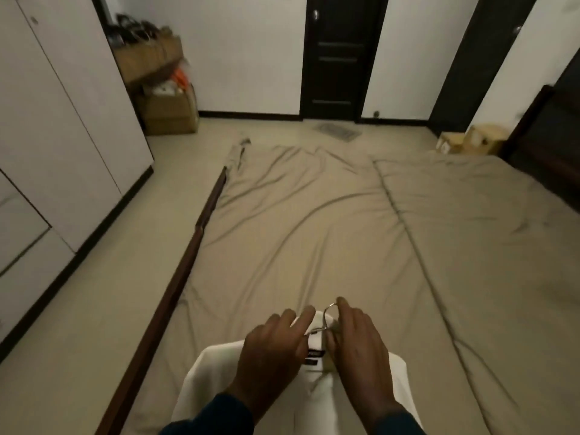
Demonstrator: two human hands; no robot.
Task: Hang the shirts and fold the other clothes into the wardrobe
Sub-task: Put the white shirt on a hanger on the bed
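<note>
Bottom centre: the left hand point(276, 343) and right hand point(357, 337) — close together — fit a hanger point(326, 318) into the white shirt point(317, 387) collar (grip unclear). Next, carry it to the wardrobe point(62, 120) — upper left.

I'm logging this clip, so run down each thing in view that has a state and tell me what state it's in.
White shirt: lying on the bed, hanger in its collar.
Hanger: hook sticking out at the collar.
Left hand: resting on the collar, fingers fairly straight.
Right hand: at the hook, grip unclear.
Bed sheet: wrinkled.
Wardrobe doors: closed.
Dark door: closed.
Cardboard boxes: open, stuffed.
</note>
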